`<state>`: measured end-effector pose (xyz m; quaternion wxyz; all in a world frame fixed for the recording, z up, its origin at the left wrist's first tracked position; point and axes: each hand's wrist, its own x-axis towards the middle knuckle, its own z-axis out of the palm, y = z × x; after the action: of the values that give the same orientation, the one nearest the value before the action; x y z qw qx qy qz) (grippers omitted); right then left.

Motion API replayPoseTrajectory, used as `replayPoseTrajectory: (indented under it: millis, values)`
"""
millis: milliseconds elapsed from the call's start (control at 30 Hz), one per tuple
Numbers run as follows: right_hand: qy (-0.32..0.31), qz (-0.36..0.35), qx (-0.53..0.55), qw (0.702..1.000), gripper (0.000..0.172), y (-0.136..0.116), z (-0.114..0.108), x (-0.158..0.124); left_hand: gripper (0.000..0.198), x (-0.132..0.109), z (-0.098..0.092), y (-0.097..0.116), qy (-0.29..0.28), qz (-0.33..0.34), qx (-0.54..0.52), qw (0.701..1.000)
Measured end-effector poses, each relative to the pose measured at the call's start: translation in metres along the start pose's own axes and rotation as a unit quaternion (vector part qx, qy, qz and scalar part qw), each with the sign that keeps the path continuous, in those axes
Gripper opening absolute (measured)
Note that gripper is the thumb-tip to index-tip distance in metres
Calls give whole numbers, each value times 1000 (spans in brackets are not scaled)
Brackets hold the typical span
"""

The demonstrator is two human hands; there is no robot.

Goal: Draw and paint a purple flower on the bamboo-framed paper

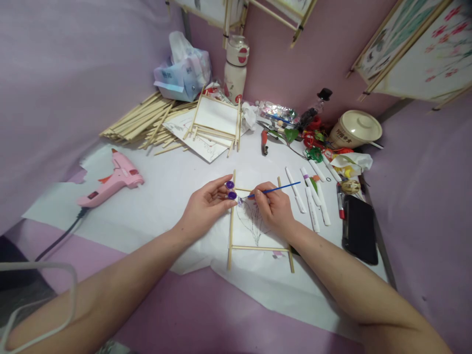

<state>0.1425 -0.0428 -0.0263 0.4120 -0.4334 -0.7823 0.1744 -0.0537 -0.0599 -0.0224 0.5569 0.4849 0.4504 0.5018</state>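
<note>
My left hand (pixel 211 200) pinches a pair of small purple paint pots (pixel 231 195) between thumb and fingers, at the left edge of a wooden stick frame (pixel 230 236). In my right hand (pixel 273 206) is a thin blue paintbrush (pixel 282 187), held like a pen. Its tip is down at a purple patch on the white sheet (pixel 245 233) inside the frame, close to the pots. Dark stem lines of a drawn plant spread upward over this sheet. My right hand hides the upper right of the drawing.
At left lies a pink glue gun (pixel 114 179) with its cord. Wooden sticks (pixel 136 120), a tissue box (pixel 184 73), a bottle (pixel 236 71) and another stick frame (pixel 217 115) stand behind. White markers (pixel 312 209), a black phone (pixel 360 230) and a lidded bowl (pixel 356 129) are at right.
</note>
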Motion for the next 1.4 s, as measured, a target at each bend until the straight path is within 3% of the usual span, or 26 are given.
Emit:
replayPoseTrajectory:
  millis: [1400]
  values:
    - [-13,0,-5,1000,25,1,1,-1,60,-1,1,1,2,-1,-7,1000]
